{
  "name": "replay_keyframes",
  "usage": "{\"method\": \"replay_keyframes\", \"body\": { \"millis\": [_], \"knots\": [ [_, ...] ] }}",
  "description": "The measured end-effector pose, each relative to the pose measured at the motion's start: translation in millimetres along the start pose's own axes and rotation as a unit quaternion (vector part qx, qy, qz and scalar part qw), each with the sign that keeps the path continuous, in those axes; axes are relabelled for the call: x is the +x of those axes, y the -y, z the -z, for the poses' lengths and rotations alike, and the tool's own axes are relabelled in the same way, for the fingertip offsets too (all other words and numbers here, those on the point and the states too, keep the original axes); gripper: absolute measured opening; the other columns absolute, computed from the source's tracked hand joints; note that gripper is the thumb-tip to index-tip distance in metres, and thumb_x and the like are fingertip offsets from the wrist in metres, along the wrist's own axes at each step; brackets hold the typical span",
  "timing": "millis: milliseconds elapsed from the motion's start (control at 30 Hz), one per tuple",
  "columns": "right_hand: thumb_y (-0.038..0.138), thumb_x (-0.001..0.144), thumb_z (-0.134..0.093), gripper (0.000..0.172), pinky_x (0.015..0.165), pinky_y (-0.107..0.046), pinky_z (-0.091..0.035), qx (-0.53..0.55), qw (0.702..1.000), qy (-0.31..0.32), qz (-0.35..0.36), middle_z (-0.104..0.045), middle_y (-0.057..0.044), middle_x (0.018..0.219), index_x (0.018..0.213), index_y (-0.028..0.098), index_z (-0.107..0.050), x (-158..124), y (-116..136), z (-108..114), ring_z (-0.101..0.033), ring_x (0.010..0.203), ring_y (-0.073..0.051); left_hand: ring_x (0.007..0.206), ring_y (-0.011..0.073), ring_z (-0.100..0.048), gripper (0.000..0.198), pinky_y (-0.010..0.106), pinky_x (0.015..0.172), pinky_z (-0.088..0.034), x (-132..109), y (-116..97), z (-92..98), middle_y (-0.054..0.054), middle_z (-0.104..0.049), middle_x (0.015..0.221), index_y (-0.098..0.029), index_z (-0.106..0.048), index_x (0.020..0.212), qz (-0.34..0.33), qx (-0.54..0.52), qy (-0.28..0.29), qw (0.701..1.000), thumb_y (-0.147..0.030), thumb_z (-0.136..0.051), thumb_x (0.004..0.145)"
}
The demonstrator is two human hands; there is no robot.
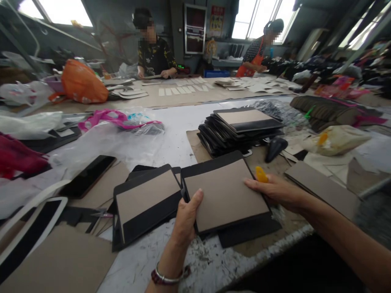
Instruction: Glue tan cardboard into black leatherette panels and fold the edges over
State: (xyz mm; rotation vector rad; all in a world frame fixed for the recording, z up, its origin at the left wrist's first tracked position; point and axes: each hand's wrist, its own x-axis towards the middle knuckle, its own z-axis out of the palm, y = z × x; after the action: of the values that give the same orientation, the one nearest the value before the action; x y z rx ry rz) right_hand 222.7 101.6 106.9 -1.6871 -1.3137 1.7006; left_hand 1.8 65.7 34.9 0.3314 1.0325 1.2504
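A black panel with a taupe board point(224, 191) on its face lies tilted toward me between my hands. My left hand point(187, 217) is closed on its left edge, thumb on top. At its right edge, my right hand point(275, 189) grips the panel with the fingers underneath. A yellow piece point(261, 174) sticks up beside the right fingers; its lower part is hidden. Another black sheet point(250, 232) shows beneath the panel. Left of it lies a small pile of similar black panels point(149, 199), the top one also bearing a taupe board.
Behind the panel stands a tall stack of black panels point(241, 130), with a dark handle-like object point(275, 148) beside it. A phone point(88, 176), scissors point(104, 214) and plastic bags point(113, 142) lie left. Taupe boards point(324, 187) are right. Two people point(155, 57) work across the table.
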Motion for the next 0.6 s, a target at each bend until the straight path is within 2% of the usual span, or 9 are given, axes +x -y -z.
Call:
{"method": "replay_keyframes", "body": {
  "millis": [167,333,467,600],
  "knots": [
    [0.060,0.066,-0.065,0.049,0.048,-0.019,-0.037,-0.010,1.000,0.021,0.019,-0.058,0.000,0.066,0.078,0.013,-0.059,3.2,3.5,0.3,-0.048,0.054,-0.008,0.064,0.0208,-0.069,0.019,0.031,0.064,-0.059,1.1,-2.4,-2.8,0.009,-0.072,0.072,-0.008,-0.065,0.091,0.008,0.011,-0.038,0.999,-0.019,-0.067,0.076],
    [0.069,0.069,-0.055,0.053,0.038,-0.018,-0.019,-0.083,0.995,0.028,0.039,-0.035,0.008,0.050,0.067,0.017,-0.046,-8.1,0.6,3.0,-0.027,0.042,-0.004,0.068,0.0200,-0.069,0.019,0.031,0.069,-0.058,3.0,-5.1,-3.0,0.008,-0.072,0.076,-0.010,-0.064,0.097,-0.017,0.005,-0.070,0.997,-0.015,-0.063,0.079],
    [0.070,0.073,-0.048,0.054,0.037,-0.019,-0.015,-0.131,0.991,0.034,0.017,-0.036,0.008,0.047,0.066,0.017,-0.048,-19.5,-5.2,-1.9,-0.025,0.039,-0.004,0.070,0.0198,-0.069,0.022,0.031,0.072,-0.058,3.2,-7.1,-3.5,0.008,-0.072,0.083,-0.011,-0.063,0.101,-0.034,0.001,-0.070,0.997,-0.015,-0.063,0.079],
    [0.069,0.076,-0.043,0.057,0.036,-0.021,-0.013,-0.162,0.986,0.029,-0.014,-0.029,0.007,0.038,0.054,0.017,-0.048,-20.9,-10.6,-7.8,-0.021,0.034,-0.005,0.071,0.0197,-0.070,0.023,0.032,0.074,-0.058,2.3,-7.2,-3.1,0.008,-0.073,0.087,-0.012,-0.063,0.101,-0.045,0.009,-0.069,0.997,-0.015,-0.063,0.079]
  ]
}}
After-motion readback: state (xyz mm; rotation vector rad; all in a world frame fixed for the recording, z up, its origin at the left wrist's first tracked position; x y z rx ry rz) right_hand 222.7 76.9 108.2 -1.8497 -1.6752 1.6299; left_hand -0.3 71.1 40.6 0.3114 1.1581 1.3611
